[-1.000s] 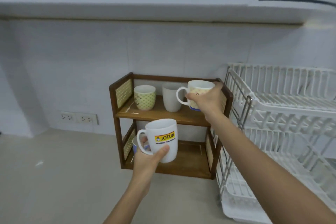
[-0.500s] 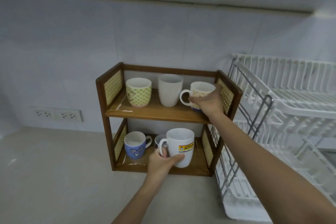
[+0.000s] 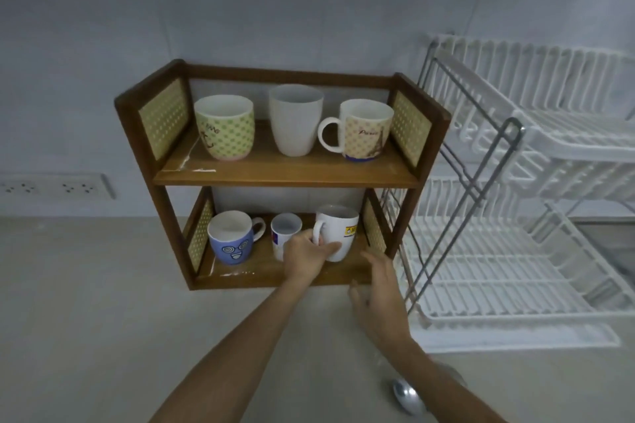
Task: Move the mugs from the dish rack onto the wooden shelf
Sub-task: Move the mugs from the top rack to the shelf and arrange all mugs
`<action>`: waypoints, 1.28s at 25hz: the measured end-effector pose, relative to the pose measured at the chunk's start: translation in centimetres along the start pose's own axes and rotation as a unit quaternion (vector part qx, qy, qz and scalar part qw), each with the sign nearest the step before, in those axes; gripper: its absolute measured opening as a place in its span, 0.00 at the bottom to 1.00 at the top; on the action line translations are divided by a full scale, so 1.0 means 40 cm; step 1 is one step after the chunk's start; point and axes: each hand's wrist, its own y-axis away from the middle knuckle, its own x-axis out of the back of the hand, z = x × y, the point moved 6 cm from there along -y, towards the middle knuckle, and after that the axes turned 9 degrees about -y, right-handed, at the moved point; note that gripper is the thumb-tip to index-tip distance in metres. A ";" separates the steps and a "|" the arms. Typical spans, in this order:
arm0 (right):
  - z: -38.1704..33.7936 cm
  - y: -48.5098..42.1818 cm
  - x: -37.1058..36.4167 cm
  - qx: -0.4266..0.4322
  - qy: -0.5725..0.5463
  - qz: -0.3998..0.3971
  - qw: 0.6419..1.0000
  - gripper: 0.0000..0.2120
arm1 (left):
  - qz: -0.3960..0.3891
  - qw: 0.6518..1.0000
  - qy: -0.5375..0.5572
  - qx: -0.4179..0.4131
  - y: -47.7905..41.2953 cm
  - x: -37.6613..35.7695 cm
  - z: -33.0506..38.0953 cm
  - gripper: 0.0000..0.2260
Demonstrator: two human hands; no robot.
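The wooden shelf (image 3: 285, 177) has two tiers. Its top tier holds a green dotted mug (image 3: 225, 127), a plain white cup (image 3: 295, 120) and a Paris mug (image 3: 364, 130). On the bottom tier stand a blue smiley mug (image 3: 232, 239), a small white mug (image 3: 283, 232) and a white Jotun mug (image 3: 338, 228). My left hand (image 3: 305, 257) grips the Jotun mug by its handle at the right end of the bottom tier. My right hand (image 3: 379, 292) hovers open in front of the shelf's lower right corner, holding nothing. The white dish rack (image 3: 515, 216) beside the shelf shows no mugs.
The shelf and rack stand on a beige counter (image 3: 86, 319) against a white tiled wall. Wall sockets (image 3: 55, 187) sit at the left. A shiny metal object (image 3: 407, 395) lies on the counter under my right forearm.
My right hand let go of the Paris mug on the top tier and dropped down to the shelf's lower right. My left hand carried the Jotun mug onto the bottom tier's right end.
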 end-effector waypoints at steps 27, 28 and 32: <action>-0.089 -0.074 0.021 -0.198 0.115 -0.334 0.914 0.19 | -0.366 0.925 -0.065 -0.077 0.101 0.333 0.235 0.12; -0.171 -0.118 0.046 -0.181 0.075 -0.327 0.924 0.18 | -0.317 0.939 -0.065 -0.112 0.083 0.424 0.285 0.10; -0.453 -0.358 0.130 0.001 0.065 -0.168 0.984 0.15 | -0.102 0.923 -0.298 -0.222 -0.051 0.597 0.416 0.22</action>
